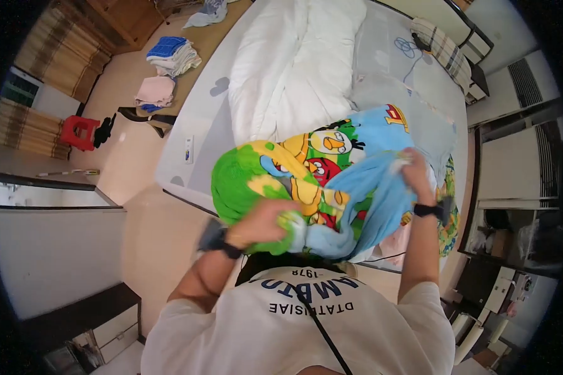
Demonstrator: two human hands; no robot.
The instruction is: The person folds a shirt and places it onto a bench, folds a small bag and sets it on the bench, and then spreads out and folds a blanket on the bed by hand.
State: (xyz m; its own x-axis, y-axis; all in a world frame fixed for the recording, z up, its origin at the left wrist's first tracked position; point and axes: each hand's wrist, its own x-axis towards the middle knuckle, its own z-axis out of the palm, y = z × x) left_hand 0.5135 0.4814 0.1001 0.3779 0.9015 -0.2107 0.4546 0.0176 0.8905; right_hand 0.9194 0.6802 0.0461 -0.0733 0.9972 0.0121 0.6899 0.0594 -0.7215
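Note:
A colourful cartoon-print blanket (pixel 322 178) in green, yellow and blue lies bunched at the near edge of the bed. My left hand (pixel 266 222) grips its green and pale blue edge close to my body. With my right hand (pixel 413 172) I grip the light blue side of the same blanket, farther out to the right. Between the two hands the fabric hangs in loose folds. Both hands are slightly blurred, and the fingertips are partly hidden by cloth.
A thick white quilt (pixel 300 69) spreads over the bed (pixel 200 125) beyond the blanket. Folded clothes (pixel 172 56) sit on a bench at the left, near a red stool (pixel 79 132). A plaid pillow (pixel 441 50) and blue cable (pixel 406 47) lie at the far right.

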